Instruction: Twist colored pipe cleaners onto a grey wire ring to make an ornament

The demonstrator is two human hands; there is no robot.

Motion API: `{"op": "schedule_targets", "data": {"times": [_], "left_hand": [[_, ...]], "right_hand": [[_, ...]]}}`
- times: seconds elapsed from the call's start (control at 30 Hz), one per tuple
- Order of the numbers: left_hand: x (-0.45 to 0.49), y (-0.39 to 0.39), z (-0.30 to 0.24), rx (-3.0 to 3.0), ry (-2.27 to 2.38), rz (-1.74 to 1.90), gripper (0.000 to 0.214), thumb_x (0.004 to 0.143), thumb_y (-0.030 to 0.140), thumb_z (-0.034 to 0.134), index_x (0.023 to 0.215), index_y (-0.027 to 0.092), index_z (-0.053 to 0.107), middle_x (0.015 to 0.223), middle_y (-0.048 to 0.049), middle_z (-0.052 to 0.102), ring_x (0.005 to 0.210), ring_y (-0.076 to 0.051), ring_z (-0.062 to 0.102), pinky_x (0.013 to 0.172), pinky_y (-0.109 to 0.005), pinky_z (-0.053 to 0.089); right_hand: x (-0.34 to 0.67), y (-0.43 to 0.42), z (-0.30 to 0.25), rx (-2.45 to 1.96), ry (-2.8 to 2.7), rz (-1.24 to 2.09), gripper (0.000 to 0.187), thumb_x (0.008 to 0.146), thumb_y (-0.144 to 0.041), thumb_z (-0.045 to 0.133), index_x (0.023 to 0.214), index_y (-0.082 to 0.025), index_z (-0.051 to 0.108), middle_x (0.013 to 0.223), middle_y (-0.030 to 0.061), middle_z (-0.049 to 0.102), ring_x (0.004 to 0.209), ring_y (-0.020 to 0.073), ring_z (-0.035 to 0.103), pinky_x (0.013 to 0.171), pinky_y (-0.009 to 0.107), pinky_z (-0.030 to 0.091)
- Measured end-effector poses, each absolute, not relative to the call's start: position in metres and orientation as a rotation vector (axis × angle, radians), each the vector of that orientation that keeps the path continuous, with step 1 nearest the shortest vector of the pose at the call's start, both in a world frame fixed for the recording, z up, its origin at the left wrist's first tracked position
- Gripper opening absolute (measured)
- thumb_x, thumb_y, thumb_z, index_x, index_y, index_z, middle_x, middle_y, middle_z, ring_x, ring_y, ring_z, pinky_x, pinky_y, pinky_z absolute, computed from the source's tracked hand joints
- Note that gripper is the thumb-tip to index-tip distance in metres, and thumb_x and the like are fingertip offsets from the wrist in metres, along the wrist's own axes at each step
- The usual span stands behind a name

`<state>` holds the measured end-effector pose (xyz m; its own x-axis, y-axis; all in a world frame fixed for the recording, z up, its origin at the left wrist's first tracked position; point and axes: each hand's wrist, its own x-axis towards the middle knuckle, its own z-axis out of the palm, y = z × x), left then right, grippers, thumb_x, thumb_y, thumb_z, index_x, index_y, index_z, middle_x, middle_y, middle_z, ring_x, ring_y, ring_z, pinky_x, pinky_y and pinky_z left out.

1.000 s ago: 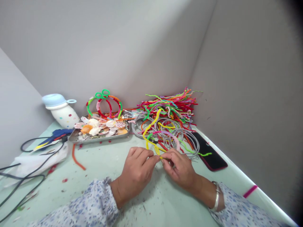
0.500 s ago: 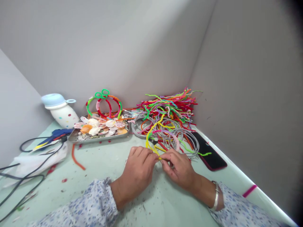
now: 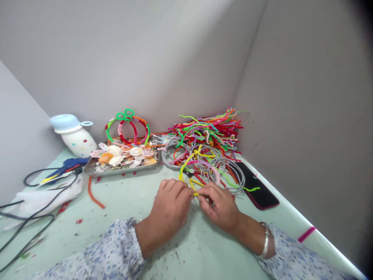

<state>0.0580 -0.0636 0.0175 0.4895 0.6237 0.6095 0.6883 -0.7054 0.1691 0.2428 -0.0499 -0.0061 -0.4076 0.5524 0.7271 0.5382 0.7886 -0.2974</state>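
Note:
My left hand (image 3: 171, 210) is closed, its thumb and forefinger pinching a yellow pipe cleaner (image 3: 182, 171) near the front of the table. Close beside it, my right hand (image 3: 220, 208) pinches the same yellow strand between thumb and fingertips, a short bit of it showing between the two hands. The strand belongs to an upright loop that runs on into a purple and pink stretch (image 3: 215, 171). Just behind the fingers lie red-handled pliers (image 3: 199, 178), partly covered by the loop. Coils of grey wire (image 3: 240, 171) surround the pliers.
A metal tray (image 3: 122, 171) of seashells (image 3: 116, 155) stands at the back left, with pipe-cleaner hoops (image 3: 135, 132) on it. A bottle (image 3: 77, 140) leans beside it. Colourful pipe cleaners (image 3: 212, 128) are heaped behind. A phone (image 3: 259, 188) lies right; black cables (image 3: 35, 214) left.
The fingers have shifted slightly at the pinch, and the yellow strand between them now sits a little differently. Both hands stay in nearly the same place.

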Motion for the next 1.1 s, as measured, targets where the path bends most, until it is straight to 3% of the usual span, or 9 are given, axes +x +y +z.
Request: {"op": "schedule_targets", "data": {"times": [0.37, 0.57, 1.1], "left_hand": [[0.0579, -0.0651, 0.0187, -2.713, -1.235, -0.963, 0.017, 0.090, 0.014, 0.043, 0.092, 0.015, 0.060, 0.086, -0.0081, 0.061, 0.080, -0.023, 0.049, 0.071, -0.039, 0.034], [0.0579, -0.0632, 0.0199, -2.722, -1.197, -1.052, 0.016, 0.091, 0.016, 0.046, 0.096, 0.017, 0.061, 0.088, -0.0069, 0.063, 0.083, -0.022, 0.050, 0.072, -0.037, 0.034], [0.0575, -0.0674, 0.0262, -2.826, -1.294, -1.276, 0.011, 0.084, 0.016, 0.055, 0.084, 0.018, 0.066, 0.080, -0.0039, 0.062, 0.077, -0.019, 0.050, 0.071, -0.036, 0.033]], "right_hand": [[0.2437, -0.0481, -0.0060, -0.732, -2.100, 0.037, 0.010, 0.088, -0.013, 0.049, 0.095, -0.018, 0.055, 0.077, 0.0037, 0.063, 0.067, 0.0148, 0.061, 0.056, 0.024, 0.048], [0.2443, -0.0473, -0.0082, -0.757, -2.072, 0.074, 0.011, 0.087, -0.013, 0.051, 0.095, -0.020, 0.055, 0.077, 0.0029, 0.063, 0.068, 0.0141, 0.060, 0.054, 0.022, 0.047], [0.2451, -0.0502, -0.0055, -0.702, -2.070, 0.007, 0.011, 0.087, -0.014, 0.053, 0.096, -0.019, 0.055, 0.077, 0.0022, 0.064, 0.069, 0.0134, 0.062, 0.060, 0.023, 0.048]]}}
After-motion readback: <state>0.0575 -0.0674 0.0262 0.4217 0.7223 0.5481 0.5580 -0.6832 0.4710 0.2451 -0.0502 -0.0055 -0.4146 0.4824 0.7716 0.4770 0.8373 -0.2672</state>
